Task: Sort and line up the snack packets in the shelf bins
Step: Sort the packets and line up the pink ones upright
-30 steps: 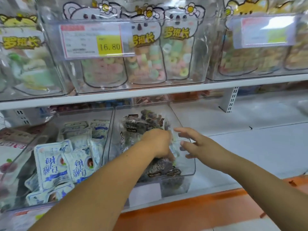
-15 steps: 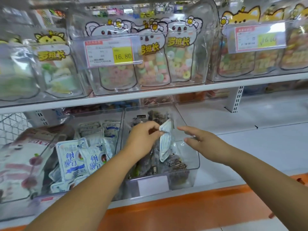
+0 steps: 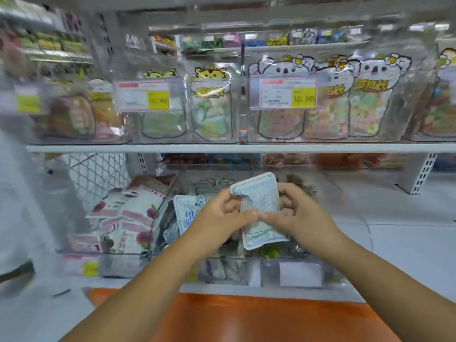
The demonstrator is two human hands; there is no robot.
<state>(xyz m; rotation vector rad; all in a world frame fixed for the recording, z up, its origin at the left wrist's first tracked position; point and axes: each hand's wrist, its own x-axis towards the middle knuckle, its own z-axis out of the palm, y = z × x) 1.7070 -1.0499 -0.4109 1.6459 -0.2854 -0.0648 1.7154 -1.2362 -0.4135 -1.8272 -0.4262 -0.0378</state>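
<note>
A white and blue snack packet (image 3: 259,208) is held up in front of the lower shelf bins, its printed back toward me. My left hand (image 3: 222,218) pinches its left edge and my right hand (image 3: 296,213) grips its right edge. Behind the hands stands a clear bin (image 3: 214,270) with more white and blue packets (image 3: 188,213). To its right, the clear bin (image 3: 338,270) of dark packets (image 3: 298,182) is mostly hidden by my right hand. The view is blurred.
A bin of white and pink cherry packets (image 3: 128,218) stands at the lower left. The upper shelf (image 3: 222,147) carries clear bins of koala and tiger candy bags with price tags (image 3: 283,93). White bare shelf (image 3: 407,228) lies to the right, an orange ledge (image 3: 246,314) below.
My left hand lifted the white and blue packet out of the dark-packet bin. My right hand came in and took its right edge. The camera swung left.
</note>
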